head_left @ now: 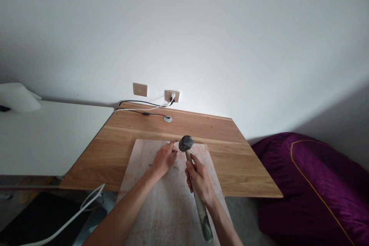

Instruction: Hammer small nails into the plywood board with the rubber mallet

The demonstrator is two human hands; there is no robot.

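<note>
Dark-headed hammer [198, 204] is sitting in the right hand [199, 178], fingers wrapping the upper half of the shaft, head [186, 143] pointing toward the wall; can't tell if it's touching the board [155, 209] below. Probably handling heavy at the head, stiff throughout, not fragile; worn shaft is likely giving decent grip. Current hold is favouring control; lower shaft would be giving more swing. Left hand [164, 158] is resting apart from the right, just beside the head, fingertips bunching low over the board; maybe pinching something thin, can't tell. Small nails [176, 168] are lying loose near it, probably rolling if nudged. Board is lying on the wooden table [245, 165], projecting past the near edge. Black cable [138, 102] and white cable [135, 109] are running behind to the wall socket [168, 95], out of the way. White desk [72, 134] is adjoining at left, purple cloth [284, 169] bulging at right. Only left fingers are crowding the head.
</note>
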